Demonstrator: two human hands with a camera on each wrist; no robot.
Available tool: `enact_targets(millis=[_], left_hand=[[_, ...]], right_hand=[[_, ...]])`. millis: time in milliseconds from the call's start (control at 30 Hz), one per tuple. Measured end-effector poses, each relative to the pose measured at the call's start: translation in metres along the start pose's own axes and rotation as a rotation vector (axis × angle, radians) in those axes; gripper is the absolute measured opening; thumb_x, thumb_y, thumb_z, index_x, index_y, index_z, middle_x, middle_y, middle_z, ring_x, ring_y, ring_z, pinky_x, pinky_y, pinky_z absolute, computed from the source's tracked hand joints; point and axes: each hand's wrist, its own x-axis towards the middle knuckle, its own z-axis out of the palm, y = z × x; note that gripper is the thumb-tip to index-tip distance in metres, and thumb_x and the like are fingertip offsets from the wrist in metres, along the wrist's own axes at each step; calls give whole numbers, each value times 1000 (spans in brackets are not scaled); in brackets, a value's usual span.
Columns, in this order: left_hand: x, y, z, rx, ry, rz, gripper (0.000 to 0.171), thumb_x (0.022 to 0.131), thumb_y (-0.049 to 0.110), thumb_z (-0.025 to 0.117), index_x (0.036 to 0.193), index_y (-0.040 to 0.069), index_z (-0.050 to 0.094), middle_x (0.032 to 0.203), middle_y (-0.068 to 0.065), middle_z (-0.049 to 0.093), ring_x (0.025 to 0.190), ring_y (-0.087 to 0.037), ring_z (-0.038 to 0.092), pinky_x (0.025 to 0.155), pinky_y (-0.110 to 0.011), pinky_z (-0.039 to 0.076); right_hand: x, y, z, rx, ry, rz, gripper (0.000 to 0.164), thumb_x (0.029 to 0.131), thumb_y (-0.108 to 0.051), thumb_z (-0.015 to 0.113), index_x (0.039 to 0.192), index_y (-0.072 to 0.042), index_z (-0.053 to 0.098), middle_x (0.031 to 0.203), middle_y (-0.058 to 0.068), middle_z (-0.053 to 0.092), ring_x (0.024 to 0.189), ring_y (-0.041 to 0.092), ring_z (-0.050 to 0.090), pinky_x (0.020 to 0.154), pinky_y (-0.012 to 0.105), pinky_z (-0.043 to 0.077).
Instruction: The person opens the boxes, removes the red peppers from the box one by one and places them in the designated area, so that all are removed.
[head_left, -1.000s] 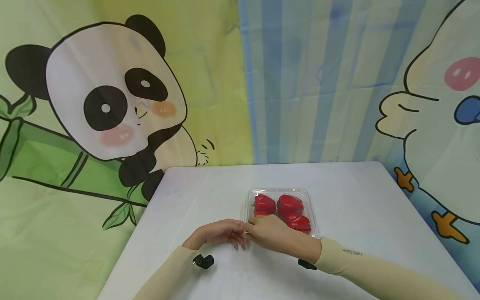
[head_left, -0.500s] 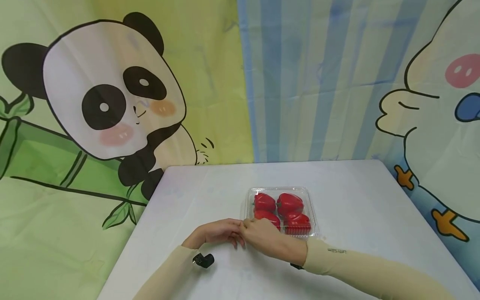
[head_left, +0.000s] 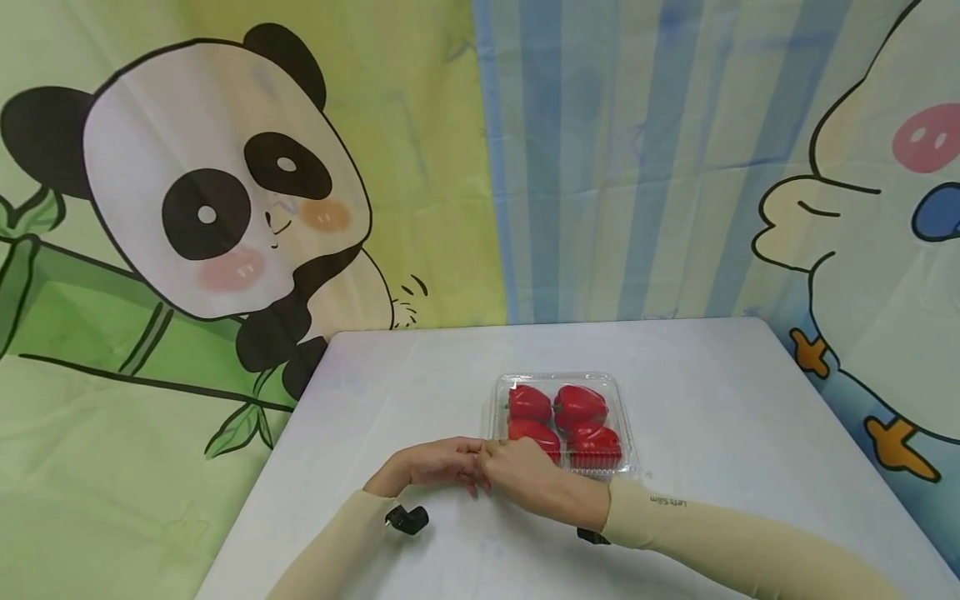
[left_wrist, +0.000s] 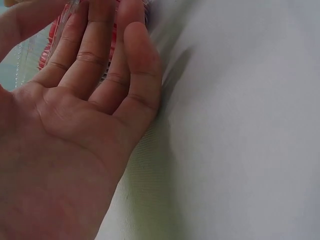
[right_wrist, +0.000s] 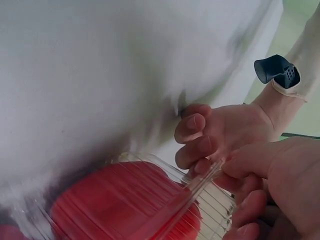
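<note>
A clear plastic box (head_left: 555,377) stands on the white table, with several red bell peppers (head_left: 581,406) inside. Its lid lies over them, though I cannot tell whether it is fully fastened. At the box's near left corner my right hand (head_left: 536,477) pinches the plastic rim (right_wrist: 206,180) between thumb and fingers. My left hand (head_left: 438,462) meets it at that corner, thumb and fingers on either side of the plastic edge. In the left wrist view its palm (left_wrist: 70,130) faces the camera, and the other fingers are loosely bent. The fingertips partly hide each other.
The white table (head_left: 405,375) extends around the box on all sides. Behind it hangs a printed cloth (head_left: 420,167) with a panda and blue stripes. A small black device (head_left: 407,521) sits at the left wrist, and another (head_left: 592,536) shows below the right.
My right hand has shifted left and slightly toward me along the box's near corner, uncovering the front left pepper. My left hand and the box have hardly moved.
</note>
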Motion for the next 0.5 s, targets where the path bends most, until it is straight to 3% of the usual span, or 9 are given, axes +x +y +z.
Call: enact_targets(millis=[167, 500], left_hand=[[0, -1, 0, 1, 1, -2, 25, 101, 16, 55, 126, 9, 54, 108, 0, 71, 105, -16, 65, 88, -29, 55], [4, -4, 0, 18, 15, 20, 17, 101, 15, 54, 118, 12, 58, 104, -1, 70, 102, -14, 65, 86, -28, 55]], right_hand=[[0, 2, 7, 72, 40, 27, 27, 82, -34, 84, 99, -15, 75, 81, -3, 71, 57, 6, 55, 57, 16, 53], [0, 6, 12, 148, 68, 43, 20, 84, -32, 81, 91, -16, 73, 75, -5, 68, 54, 5, 47, 52, 14, 47]])
